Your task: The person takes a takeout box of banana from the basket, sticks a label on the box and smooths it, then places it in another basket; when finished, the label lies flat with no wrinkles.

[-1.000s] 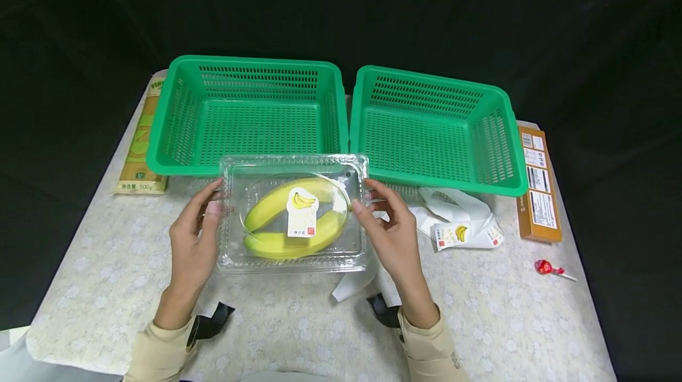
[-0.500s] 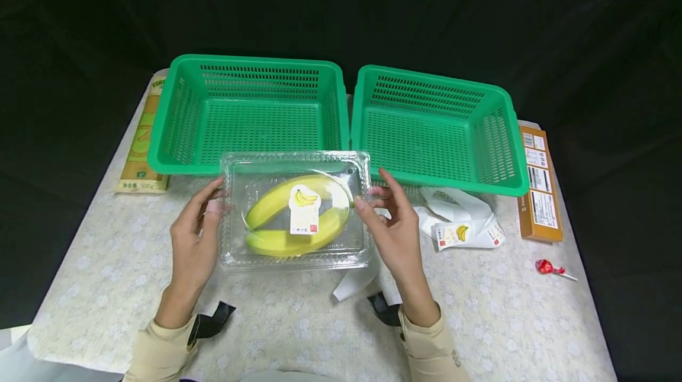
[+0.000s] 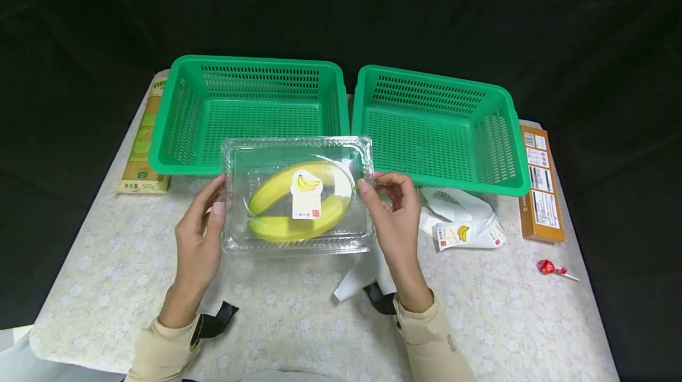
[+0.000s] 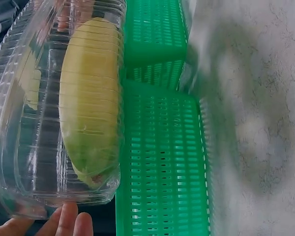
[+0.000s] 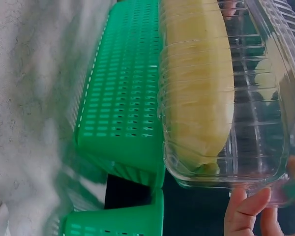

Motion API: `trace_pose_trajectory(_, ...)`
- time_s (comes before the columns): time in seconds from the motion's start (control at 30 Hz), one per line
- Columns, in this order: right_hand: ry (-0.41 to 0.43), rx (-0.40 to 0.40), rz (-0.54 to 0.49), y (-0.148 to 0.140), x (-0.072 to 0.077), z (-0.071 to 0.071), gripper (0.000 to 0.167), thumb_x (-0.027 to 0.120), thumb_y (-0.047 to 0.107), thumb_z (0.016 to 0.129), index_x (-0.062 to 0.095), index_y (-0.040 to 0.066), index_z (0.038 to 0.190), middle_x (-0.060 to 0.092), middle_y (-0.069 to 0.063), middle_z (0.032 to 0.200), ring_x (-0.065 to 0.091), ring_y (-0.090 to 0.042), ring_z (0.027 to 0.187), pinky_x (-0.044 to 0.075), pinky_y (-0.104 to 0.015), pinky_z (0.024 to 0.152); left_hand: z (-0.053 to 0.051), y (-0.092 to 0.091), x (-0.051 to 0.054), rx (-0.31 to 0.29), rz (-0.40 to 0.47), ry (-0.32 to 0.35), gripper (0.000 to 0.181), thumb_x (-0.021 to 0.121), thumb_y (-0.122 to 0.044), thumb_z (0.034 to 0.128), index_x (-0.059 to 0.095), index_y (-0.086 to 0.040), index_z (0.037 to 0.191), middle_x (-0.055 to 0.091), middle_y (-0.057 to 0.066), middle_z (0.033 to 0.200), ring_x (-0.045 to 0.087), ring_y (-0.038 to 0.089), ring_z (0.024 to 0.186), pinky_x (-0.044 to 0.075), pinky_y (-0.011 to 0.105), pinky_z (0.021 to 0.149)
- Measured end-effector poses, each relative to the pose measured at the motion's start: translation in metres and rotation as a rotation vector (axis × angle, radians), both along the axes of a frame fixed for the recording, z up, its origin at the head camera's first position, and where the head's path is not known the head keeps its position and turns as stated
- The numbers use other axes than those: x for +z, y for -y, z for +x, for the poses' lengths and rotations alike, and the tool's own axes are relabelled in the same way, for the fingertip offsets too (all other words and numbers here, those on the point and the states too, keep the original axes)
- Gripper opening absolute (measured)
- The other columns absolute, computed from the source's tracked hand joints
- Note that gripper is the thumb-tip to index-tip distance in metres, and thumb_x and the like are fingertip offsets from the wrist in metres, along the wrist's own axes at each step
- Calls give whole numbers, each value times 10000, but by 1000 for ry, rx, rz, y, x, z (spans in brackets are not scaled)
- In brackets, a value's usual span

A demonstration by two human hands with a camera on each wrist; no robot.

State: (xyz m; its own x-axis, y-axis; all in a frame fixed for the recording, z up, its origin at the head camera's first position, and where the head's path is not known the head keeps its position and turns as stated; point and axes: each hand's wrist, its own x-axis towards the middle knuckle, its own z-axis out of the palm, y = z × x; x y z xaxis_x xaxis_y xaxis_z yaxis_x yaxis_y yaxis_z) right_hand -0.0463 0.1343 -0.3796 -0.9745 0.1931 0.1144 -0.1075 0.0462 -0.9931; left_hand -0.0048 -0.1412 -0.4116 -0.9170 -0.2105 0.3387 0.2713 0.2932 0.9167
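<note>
A clear plastic clamshell box (image 3: 240, 234) hangs above the table, its front part in front of the left basket's near rim. Inside it lie two yellow bananas (image 3: 266, 192), seen through the lid, which bears a white label (image 3: 306, 203) with a banana picture. My left hand (image 3: 198, 243) grips the box's left end, thumb on the near side and fingers behind. At the opposite end my right hand (image 3: 399, 231) holds it the same way. Both wrist views show the box's ribbed side, with fingertips (image 4: 66, 221) under its end in the left one.
Two green plastic baskets (image 3: 250, 62) (image 3: 442, 77) stand side by side at the back. A yellow-green packet (image 3: 140, 157) lies left of them, an orange carton (image 3: 540, 186) right. White banana-printed wrapping (image 3: 463, 222) and a red lollipop (image 3: 546, 267) lie on the table's right side.
Both hands have moved the box slightly away from the body and a little to the right, toward the baskets. The baskets and the other items have stayed put.
</note>
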Motion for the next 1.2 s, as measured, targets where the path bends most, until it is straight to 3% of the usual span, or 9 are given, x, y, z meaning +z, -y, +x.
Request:
trace_pose_trajectory(0.1, 15, 9, 5, 2, -1, -3, 116, 703, 72, 922, 609, 64, 990, 626, 53, 1127, 613, -123, 1012, 378, -180, 656, 0, 1, 0, -10, -23, 1, 427, 449, -57, 1045, 517, -81, 1467, 588, 197, 1411, 540, -25, 1233, 436, 74, 948)
trace_pose_trajectory(0.23, 21, 15, 5, 2, -4, -6, 86, 705, 85, 924, 626, 114, 942, 641, 45, 1142, 625, -131, 1021, 379, -178, 634, 0, 2, 0, -12, -29, 14, 437, 441, -72, 1054, 499, -110, 1486, 576, 189, 1428, 534, -19, 1233, 433, 76, 934)
trace_pose_trajectory(0.53, 16, 9, 37, 2, -6, -7, 114, 716, 82, 917, 681, -8, 977, 677, -112, 1208, 660, -125, 1017, 467, -176, 677, 0, 4, -1, -27, -54, 24, 492, 434, -38, 1047, 436, -135, 1530, 491, 137, 1528, 478, -15, 1303, 428, 105, 919)
trace_pose_trajectory(0.67, 24, 18, 31, 2, -5, -8, 118, 710, 84, 922, 681, -15, 980, 672, -125, 1214, 659, -136, 1032, 490, -182, 702, 0, 4, -1, -22, -73, 58, 520, 425, -36, 1051, 407, -181, 1550, 458, 100, 1558, 446, -23, 1323, 415, 144, 912)
trace_pose_trajectory(0.8, 37, 42, 21, 0, -3, -7, 154, 706, 74, 923, 681, -44, 1020, 661, -103, 1227, 651, -152, 1085, 515, -198, 759, 0, 5, 0, -33, -56, 86, 526, 418, -45, 1055, 394, -202, 1557, 444, 97, 1564, 433, -25, 1331, 416, 106, 939)
trace_pose_trajectory(0.97, 62, 141, 42, -6, 2, -4, 319, 705, 21, 908, 668, -23, 1222, 604, -56, 1332, 593, -169, 1171, 515, -214, 887, -1, 8, 2, -71, -31, 70, 533, 403, -61, 1051, 373, -195, 1566, 432, 122, 1560, 431, 2, 1345, 377, 102, 1032)
trace_pose_trajectory(1.13, 46, 313, 126, -12, 8, -2, 672, 771, -49, 821, 548, 83, 1441, 456, -15, 1510, 470, -178, 1299, 469, -212, 983, 0, 7, 3, -95, 42, 75, 563, 422, -93, 1037, 342, -224, 1579, 400, 104, 1583, 408, 64, 1370, 398, 123, 993)
trace_pose_trajectory(1.2, 34, 367, 151, -14, 9, -2, 794, 804, -73, 773, 501, 107, 1484, 399, -18, 1561, 438, -182, 1332, 454, -215, 1030, 0, 6, 4, -102, 89, 101, 595, 447, -108, 1019, 323, -249, 1583, 369, 70, 1608, 373, 113, 1414, 386, 199, 1076)
